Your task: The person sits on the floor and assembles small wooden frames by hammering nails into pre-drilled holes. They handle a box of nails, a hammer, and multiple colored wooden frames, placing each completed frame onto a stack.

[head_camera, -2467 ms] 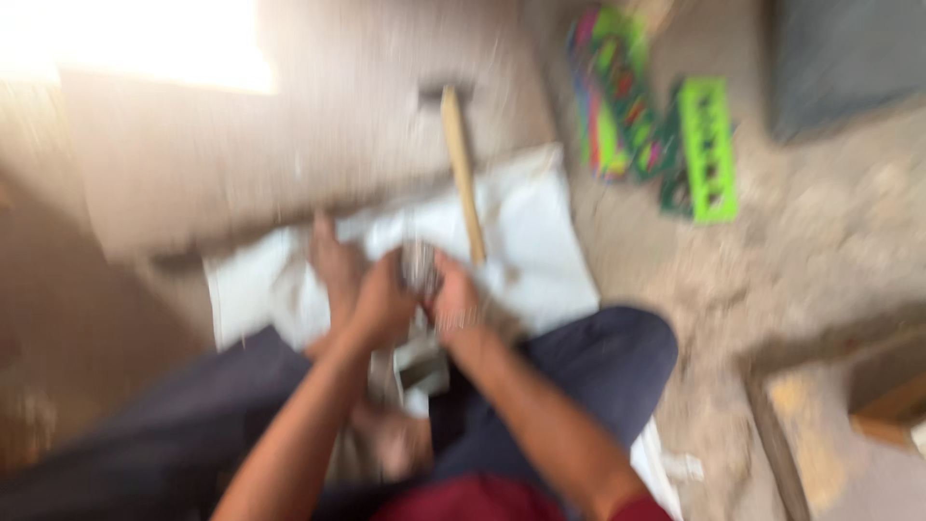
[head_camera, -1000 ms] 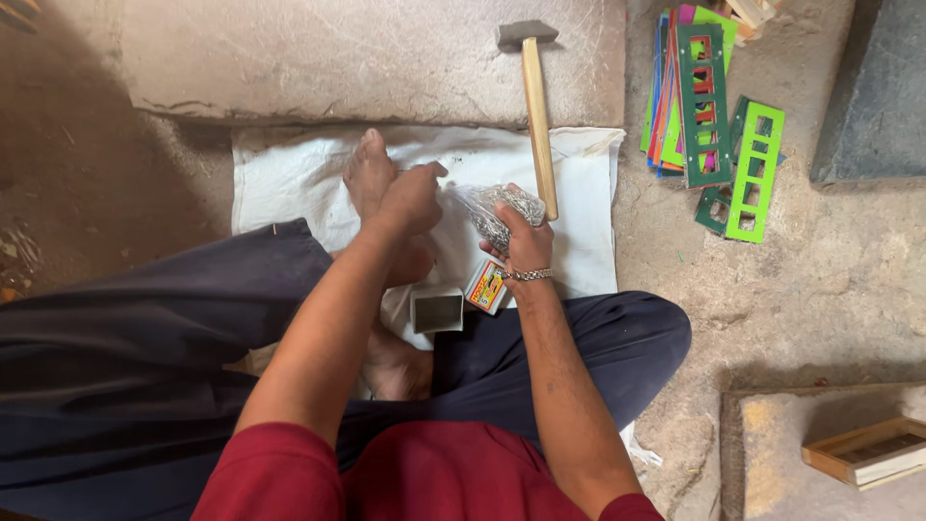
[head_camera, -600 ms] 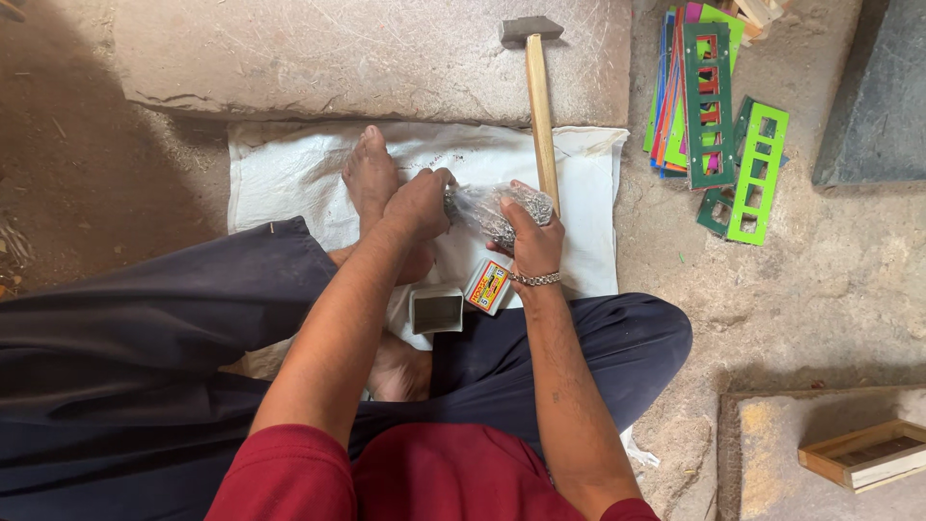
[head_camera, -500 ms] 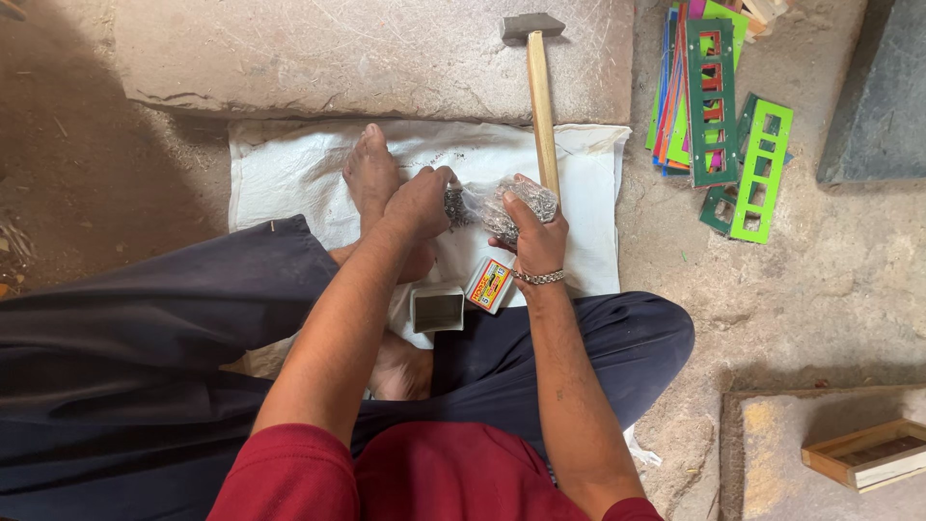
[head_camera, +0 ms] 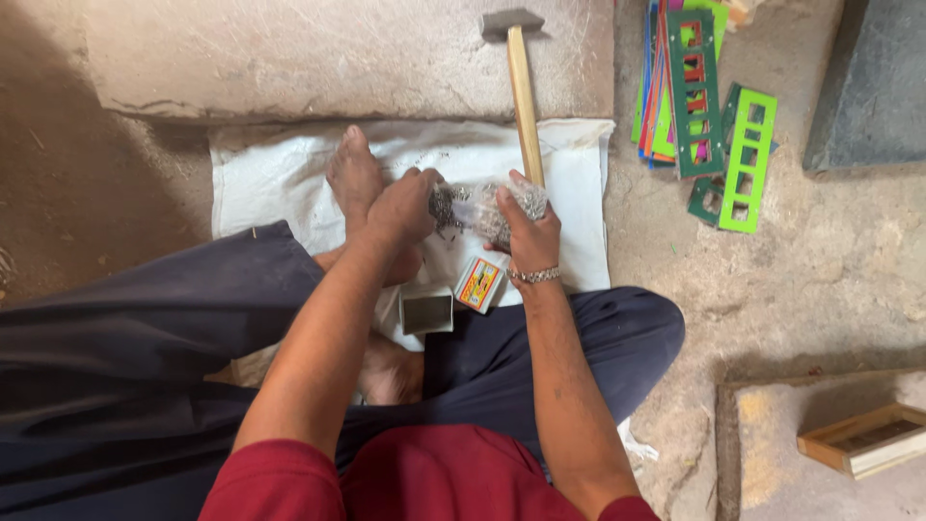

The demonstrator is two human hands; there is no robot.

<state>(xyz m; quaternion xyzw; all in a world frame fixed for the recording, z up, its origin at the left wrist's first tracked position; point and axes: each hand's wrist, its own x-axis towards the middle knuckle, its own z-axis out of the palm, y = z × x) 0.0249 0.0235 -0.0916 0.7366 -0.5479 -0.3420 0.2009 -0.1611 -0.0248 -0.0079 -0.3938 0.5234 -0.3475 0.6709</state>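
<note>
A person sits cross-legged on the ground, wearing dark blue trousers and a red top, with a bare foot stretched forward onto a white cloth spread over the floor. Both hands are up over that cloth, working at a small clear plastic bag filled with tiny dark metal bits, probably small nails, though they are too fine to tell for sure. The left hand is curled closed, its fingertips pinching the left end of the bag. The right hand, with a beaded bracelet at the wrist, is cupped under and around the right end, thumb pressed on top, so the bag hangs stretched between the two hands just above the cloth. Directly below the hands, on the cloth near the person's legs, lies a small open grey box tray, and touching its right side a little cardboard sleeve printed in red and yellow. A hammer with a pale wooden handle lies just beyond the right hand, its steel head resting on a flat stone slab at the far edge of the cloth. Off to the right, on the dusty floor, a pile of coloured cut-out frames, mostly green, lies well apart from the hands, and a wooden box sits near the lower right corner.
</note>
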